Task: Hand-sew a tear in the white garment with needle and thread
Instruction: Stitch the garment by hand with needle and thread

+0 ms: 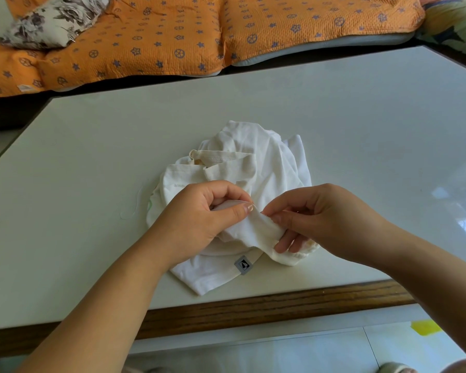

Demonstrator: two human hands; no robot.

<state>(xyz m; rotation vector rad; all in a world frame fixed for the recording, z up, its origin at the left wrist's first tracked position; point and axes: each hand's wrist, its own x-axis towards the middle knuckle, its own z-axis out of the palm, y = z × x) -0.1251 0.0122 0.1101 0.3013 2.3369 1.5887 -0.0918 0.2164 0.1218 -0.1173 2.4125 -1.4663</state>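
Fingers (240, 211) of left hand (199, 219) and right hand (331, 219) pinch 1 white garment (256, 157).

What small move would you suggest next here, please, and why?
Probably stretch the fold taut to show the tear: the left hand and right hand both pinch a raised fold of the white garment close together, and I cannot see a needle.
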